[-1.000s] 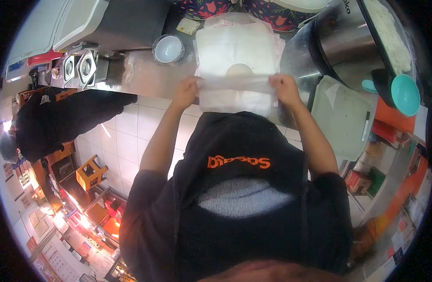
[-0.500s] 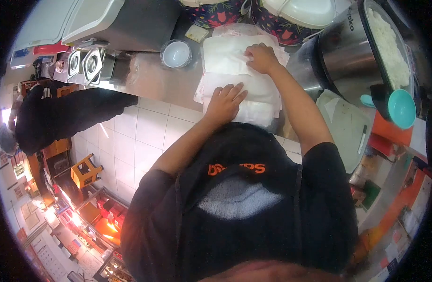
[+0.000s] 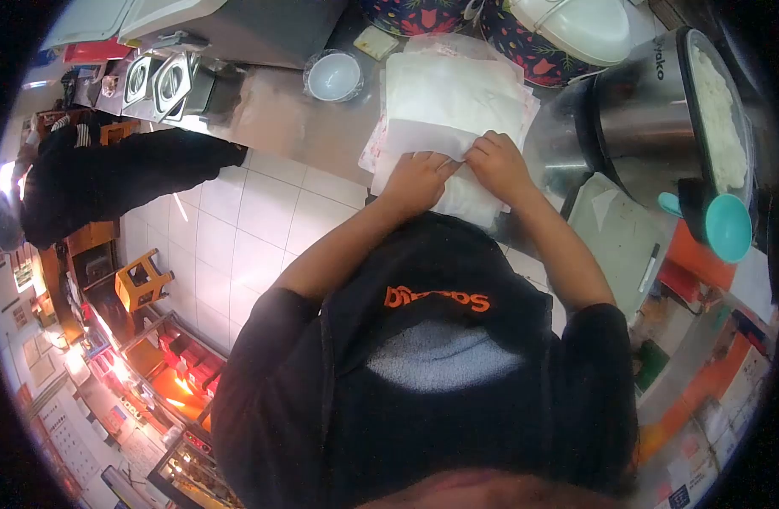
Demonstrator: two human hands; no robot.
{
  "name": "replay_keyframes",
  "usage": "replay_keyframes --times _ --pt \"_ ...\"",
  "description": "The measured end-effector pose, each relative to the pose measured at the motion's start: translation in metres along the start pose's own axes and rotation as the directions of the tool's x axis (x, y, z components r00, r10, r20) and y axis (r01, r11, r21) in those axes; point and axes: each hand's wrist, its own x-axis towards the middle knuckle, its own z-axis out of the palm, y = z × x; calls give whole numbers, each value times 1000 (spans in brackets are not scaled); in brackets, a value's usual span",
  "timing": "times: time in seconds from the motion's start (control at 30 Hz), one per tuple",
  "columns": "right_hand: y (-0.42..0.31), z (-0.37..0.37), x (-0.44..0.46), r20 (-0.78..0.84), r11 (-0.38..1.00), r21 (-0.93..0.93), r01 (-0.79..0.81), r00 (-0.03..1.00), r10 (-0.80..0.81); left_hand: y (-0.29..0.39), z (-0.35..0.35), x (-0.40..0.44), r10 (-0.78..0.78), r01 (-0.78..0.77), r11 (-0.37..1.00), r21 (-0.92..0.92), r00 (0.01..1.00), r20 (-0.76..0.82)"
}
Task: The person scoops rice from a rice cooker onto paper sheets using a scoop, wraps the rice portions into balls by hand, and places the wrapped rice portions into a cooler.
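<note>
We pinch the white paper (image 3: pixel 425 137) between the fingers of our left hand (image 3: pixel 417 180) and right hand (image 3: pixel 498 168); it looks partly folded, not yet finished.

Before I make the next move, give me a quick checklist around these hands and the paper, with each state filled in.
1. Left hand at the white paper: ok, resting over it.
2. Right hand at the paper: ok, close beside the left.
3. Firm pinch: cannot tell from this view.
4. Anything under the fold: cannot tell, hidden.
5. Bowl clear of both hands: ok, standing apart.
6. Turquoise scoop clear of both hands: ok, off by the steel container.
</note>
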Motion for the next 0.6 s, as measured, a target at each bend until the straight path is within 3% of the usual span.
replay_keyframes --times 0.07,0.13,0.17,0.2,0.23,0.37,0.43,0.5,0.53,0.6 --pt "-4 5 -3 -27 999 25 -48 998 49 0 -5 6 55 -49 995 85 996 -69" --pt "-9 3 -8 -53 993 54 -108 992 111 9 -24 19 203 -83 936 341 921 -334" --pt "-12 -2 -10 52 978 110 -179 983 175 0 -22 21 212 -96 936 338 921 -326" --pt "-15 -5 -13 157 954 159 -253 961 229 -17 -19 25 130 -76 947 311 979 -154" --pt "-13 -4 -19 149 952 158 -263 959 240 -31 -17 27 47 -51 955 292 999 23" --pt "-3 12 -33 229 916 139 -375 913 339 -44 -18 28 62 -83 956 280 995 84" --pt "-2 14 -32 228 888 137 -439 886 403 -40 -21 29 -18 -27 969 247 984 179" --pt "-9 -2 -14 216 632 260 -730 682 699 -37 -23 25 -25 -10 978 206 985 169" --pt "-7 -1 -15 210 630 261 -731 680 702 -35 -24 24 -39 13 986 165 987 158" --pt "-4 6 -17 -119 854 -28 -519 850 513 -34 -26 22 -2 -23 985 170 989 148"
